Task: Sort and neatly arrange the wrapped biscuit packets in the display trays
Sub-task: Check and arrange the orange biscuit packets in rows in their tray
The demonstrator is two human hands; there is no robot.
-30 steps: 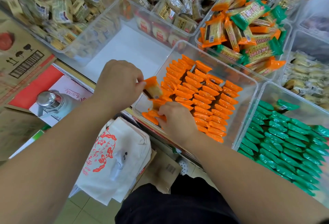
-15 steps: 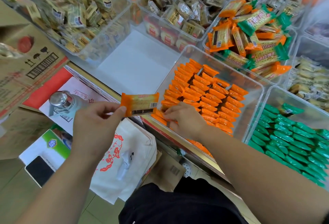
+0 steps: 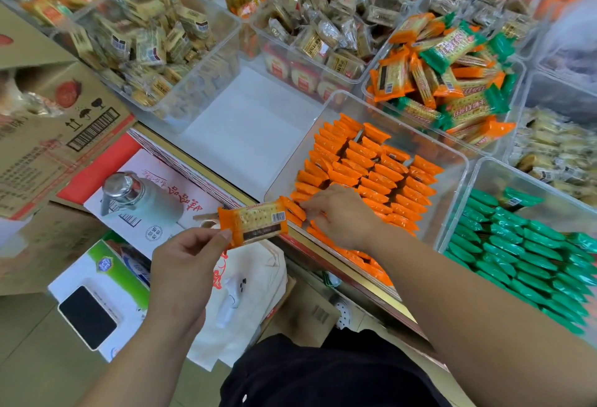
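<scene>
Packet (image 3: 253, 224) held by the left hand (image 3: 187, 264) just outside the near-left corner of the orange tray (image 3: 445, 148). The packet was pinched at its left end between thumb and fingers, so that the rest was left free, presumably for insertion. Its barcode side was turned up. Its long axis was laid nearly left to right, with the free end slightly raised and pointed at the tray. The rows (image 3: 371, 167) in the tray were stood on edge, so a turn onto edge was judged to be needed before placing. The right hand (image 3: 339, 212) was laid on the near rows with fingers bent onto the packet tops, probably to hold a gap open. Whether one was pinched could not be told. Green packets (image 3: 533, 258) were ranked likewise in the next tray.
</scene>
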